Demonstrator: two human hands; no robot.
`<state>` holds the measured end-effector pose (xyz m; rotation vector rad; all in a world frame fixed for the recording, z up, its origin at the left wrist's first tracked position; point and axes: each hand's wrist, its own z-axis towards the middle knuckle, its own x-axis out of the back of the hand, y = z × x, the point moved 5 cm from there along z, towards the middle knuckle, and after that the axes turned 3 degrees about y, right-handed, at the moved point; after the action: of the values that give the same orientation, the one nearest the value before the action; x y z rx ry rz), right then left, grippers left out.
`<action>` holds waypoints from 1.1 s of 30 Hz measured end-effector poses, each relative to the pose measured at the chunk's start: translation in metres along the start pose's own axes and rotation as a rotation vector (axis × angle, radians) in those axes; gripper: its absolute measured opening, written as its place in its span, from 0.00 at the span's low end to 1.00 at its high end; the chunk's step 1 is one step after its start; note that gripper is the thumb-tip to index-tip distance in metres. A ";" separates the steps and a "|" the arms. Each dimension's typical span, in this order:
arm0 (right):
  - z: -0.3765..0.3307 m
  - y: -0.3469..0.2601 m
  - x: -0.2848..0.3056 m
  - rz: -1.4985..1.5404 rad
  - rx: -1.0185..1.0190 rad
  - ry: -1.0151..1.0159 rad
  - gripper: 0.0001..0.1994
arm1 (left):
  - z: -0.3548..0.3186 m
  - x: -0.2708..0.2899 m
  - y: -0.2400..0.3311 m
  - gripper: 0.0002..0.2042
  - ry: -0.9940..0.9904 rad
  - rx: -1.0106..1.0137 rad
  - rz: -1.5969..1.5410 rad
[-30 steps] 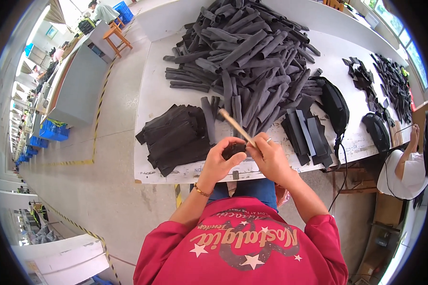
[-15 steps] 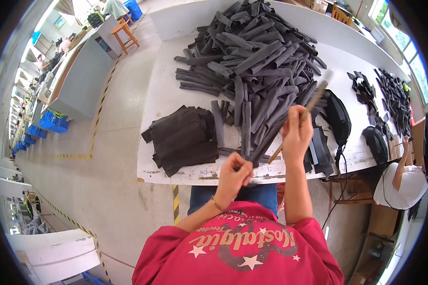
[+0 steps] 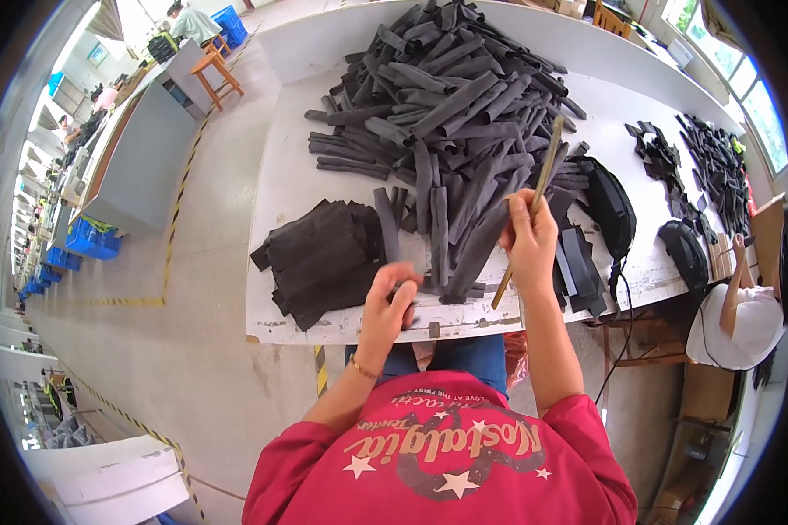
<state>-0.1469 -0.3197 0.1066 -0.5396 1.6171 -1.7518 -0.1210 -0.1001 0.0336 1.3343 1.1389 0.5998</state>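
My right hand (image 3: 531, 238) grips a long thin wooden stick (image 3: 529, 219) that slants up to the right over the dark strips. My left hand (image 3: 389, 305) presses its fingers on a dark grey fabric strip (image 3: 431, 297) lying flat at the near edge of the white table (image 3: 293, 179). A big heap of dark grey fabric strips (image 3: 451, 114) fills the middle of the table. A flatter stack of black fabric pieces (image 3: 322, 258) lies left of my left hand.
Black pouches (image 3: 611, 208) and flat black pieces (image 3: 578, 267) lie to the right of my right hand. More black parts (image 3: 718, 166) sit at the far right. A person in white (image 3: 737, 317) sits at the right. Benches and blue crates (image 3: 86, 241) stand to the left.
My right hand has swung the stick from in front of me up and out to the right. My left hand has dropped onto a strip at the table's near edge.
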 end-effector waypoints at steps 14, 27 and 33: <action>0.045 -0.014 0.030 0.102 0.082 0.311 0.08 | -0.059 -0.054 -0.071 0.11 -0.612 0.054 0.467; 0.007 0.004 -0.002 0.083 0.051 0.117 0.07 | -0.010 -0.072 -0.045 0.17 -0.357 0.100 0.302; 0.033 0.012 0.019 0.250 -0.073 0.206 0.07 | -0.041 -0.050 -0.069 0.08 -0.807 -0.133 0.742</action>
<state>-0.1342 -0.3558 0.0963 -0.1829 1.8097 -1.6070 -0.1940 -0.1398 -0.0113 1.6493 -0.0708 0.5515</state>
